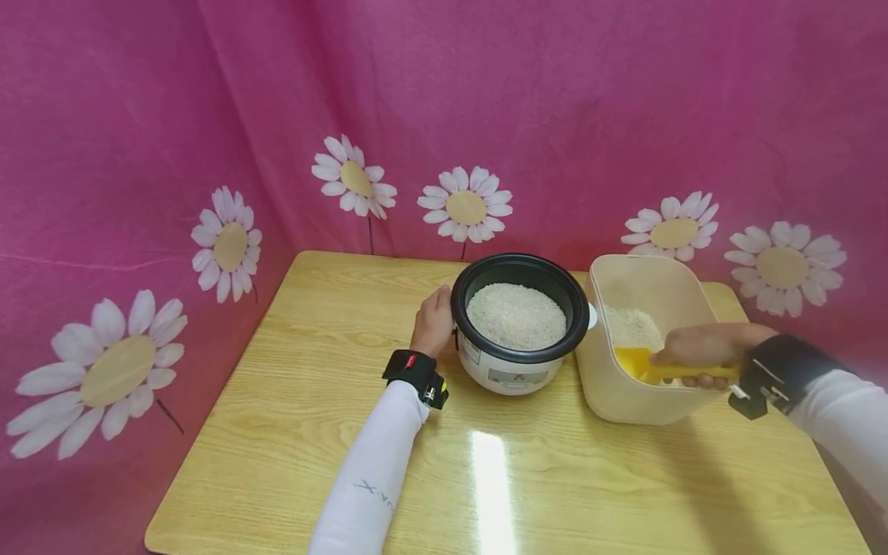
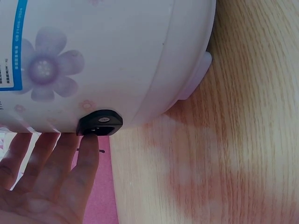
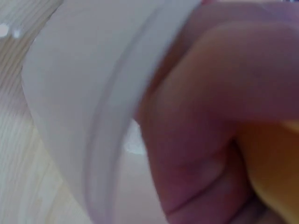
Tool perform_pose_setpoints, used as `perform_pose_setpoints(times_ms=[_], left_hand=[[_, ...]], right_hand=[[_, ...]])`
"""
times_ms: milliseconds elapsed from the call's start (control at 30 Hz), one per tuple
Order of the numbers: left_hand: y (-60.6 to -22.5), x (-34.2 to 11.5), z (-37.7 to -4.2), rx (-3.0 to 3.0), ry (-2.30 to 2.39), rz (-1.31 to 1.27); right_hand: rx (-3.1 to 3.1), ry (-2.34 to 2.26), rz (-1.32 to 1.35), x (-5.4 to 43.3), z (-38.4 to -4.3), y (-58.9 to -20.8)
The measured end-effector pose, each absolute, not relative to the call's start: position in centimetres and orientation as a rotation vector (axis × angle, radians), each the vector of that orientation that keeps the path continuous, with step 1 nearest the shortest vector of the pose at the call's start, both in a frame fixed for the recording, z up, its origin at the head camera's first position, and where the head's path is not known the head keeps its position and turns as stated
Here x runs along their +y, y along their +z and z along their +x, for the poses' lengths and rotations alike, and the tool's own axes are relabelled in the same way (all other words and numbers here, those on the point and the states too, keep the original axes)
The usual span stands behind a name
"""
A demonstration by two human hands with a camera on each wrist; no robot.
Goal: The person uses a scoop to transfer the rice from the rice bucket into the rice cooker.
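A white rice cooker with a black rim stands on the table, lidless and heaped inside with white rice. My left hand rests against its left side. In the left wrist view, the straight fingers touch the cooker wall by a black power socket. To the right stands a cream plastic bin holding more rice. Over its near rim, my right hand grips the handle of a yellow scoop, whose head dips inside the bin. The right wrist view is blurred, with curled fingers around the yellow handle.
The light wooden table carries both containers toward its back edge, close beside each other. A pink curtain printed with white daisies hangs behind and to the left. A white side handle of the cooker lies right at the bin.
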State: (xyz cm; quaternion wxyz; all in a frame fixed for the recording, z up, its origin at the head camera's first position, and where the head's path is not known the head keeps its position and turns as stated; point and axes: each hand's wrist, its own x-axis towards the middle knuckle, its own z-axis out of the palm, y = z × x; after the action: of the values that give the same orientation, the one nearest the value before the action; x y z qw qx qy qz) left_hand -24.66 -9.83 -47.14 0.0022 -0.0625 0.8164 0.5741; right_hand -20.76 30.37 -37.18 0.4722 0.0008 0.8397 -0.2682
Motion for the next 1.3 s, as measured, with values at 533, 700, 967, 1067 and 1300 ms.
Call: perform_pose_setpoints(times_ms=[533,700,967,1067,1300], left_hand=[[-47.4,-9.8,-25.0,2.552,1.818,-0.202],[-47.5,-9.8,-24.9,2.53,1.829,-0.207],[-47.4,-9.9,-24.9,2.518,1.82,-0.222],[-47.3,-9.9,-24.9,2.518,1.814,-0.225],[-47.3,-9.8,-24.8,2.534,1.798,-0.218]], right_hand=[[1.965,-1.005,-0.031,30.8,-21.7,-40.8],[1.966,-1.07,-0.017,30.5,-21.7,-41.4],[1.969,-1.139,0.029,30.0,-21.8,-42.2],[1.99,-1.135,0.036,29.9,-21.9,-42.4],[2.008,-1.115,0.051,29.6,-22.1,-42.5]])
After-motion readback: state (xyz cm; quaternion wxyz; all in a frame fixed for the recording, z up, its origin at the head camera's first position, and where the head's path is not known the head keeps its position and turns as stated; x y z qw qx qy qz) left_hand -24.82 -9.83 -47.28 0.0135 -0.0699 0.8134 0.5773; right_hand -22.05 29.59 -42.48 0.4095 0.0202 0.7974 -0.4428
